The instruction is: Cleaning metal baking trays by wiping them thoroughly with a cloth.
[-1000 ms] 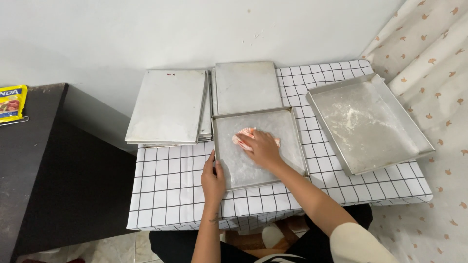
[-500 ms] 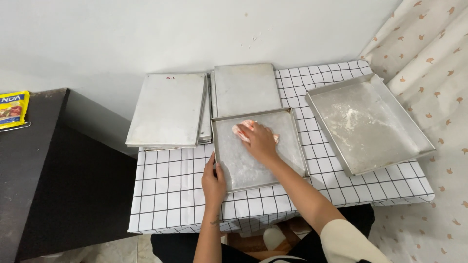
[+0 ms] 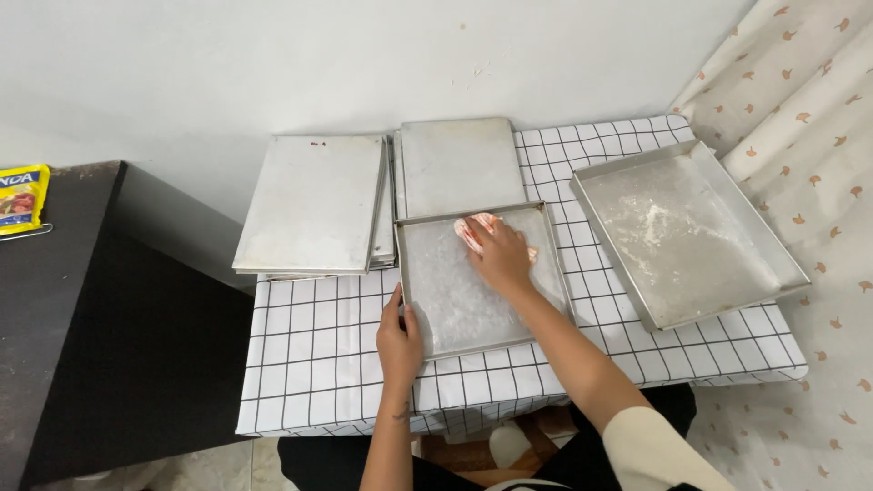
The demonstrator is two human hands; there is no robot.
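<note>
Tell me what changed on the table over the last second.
Little changed. The right hand, pressing a pink-and-white cloth onto the floor of the middle tray, slid slightly toward the tray's far edge. The left hand kept its grip on the tray's near-left rim. The stacked trays, the flour-dusted tray on the right and the checked tablecloth stayed put; the view itself shifted a little.

The right hand covered most of a pink cloth, so its shape could not be told. The left hand hid the tray's near left corner. The left stack concealed the trays beneath its top one. A yellow packet was cut off at the left edge. The person's lap was cut by the near edge.
</note>
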